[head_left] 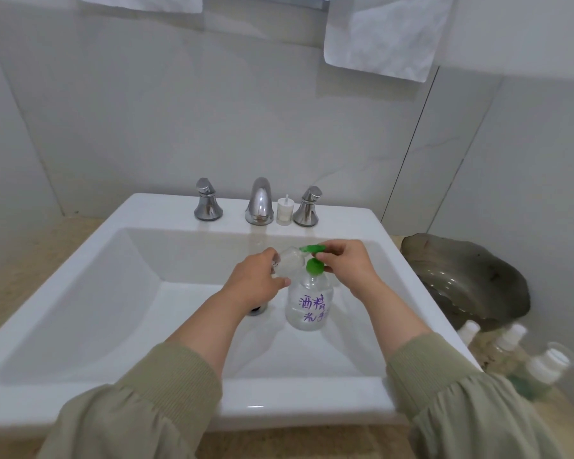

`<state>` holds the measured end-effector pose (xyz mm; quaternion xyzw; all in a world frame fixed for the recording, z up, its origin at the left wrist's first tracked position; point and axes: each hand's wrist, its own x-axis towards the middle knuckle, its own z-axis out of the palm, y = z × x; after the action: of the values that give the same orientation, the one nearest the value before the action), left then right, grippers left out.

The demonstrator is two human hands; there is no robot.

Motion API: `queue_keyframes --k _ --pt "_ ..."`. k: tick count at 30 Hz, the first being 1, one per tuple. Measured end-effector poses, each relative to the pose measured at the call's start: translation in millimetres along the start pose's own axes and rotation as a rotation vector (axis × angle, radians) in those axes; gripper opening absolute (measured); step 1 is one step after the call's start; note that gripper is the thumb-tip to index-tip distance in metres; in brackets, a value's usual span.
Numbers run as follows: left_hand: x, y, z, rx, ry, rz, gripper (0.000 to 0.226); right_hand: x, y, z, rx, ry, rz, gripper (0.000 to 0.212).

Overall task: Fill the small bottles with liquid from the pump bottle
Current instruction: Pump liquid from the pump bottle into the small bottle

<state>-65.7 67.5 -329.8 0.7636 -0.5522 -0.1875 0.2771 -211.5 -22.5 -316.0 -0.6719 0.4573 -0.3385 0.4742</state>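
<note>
A clear pump bottle [309, 301] with purple writing and a green pump head [313, 249] stands in the white sink basin [186, 309]. My left hand [256, 281] grips a small clear bottle [289, 263], tilted with its mouth just under the pump's nozzle. My right hand [345, 261] has its fingers curled around the green pump head from the right. A white spray cap [285, 210] stands on the sink ledge between the tap and the right handle. Several more small bottles [511, 346] with white caps stand on the counter at the right.
A chrome tap [259, 202] with two handles [207, 200] [309, 207] sits at the back of the sink. A dark shell-shaped dish [471, 276] lies on the counter at the right. White towels [385, 34] hang on the wall above.
</note>
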Motion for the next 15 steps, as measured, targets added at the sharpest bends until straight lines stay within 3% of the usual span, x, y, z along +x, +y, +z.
queue_keyframes --k 7,11,15 --pt "8.5 -1.0 -2.2 0.056 -0.01 0.028 0.043 9.9 0.3 -4.8 0.2 -0.109 0.12 0.012" --pt "10.9 0.1 -3.4 0.068 -0.027 0.03 0.042 16.9 5.3 -3.4 0.101 -0.019 0.266 0.028" --pt "11.1 0.0 -2.6 0.069 -0.027 0.033 0.043 18.0 6.7 5.6 0.092 -0.082 0.419 0.052"
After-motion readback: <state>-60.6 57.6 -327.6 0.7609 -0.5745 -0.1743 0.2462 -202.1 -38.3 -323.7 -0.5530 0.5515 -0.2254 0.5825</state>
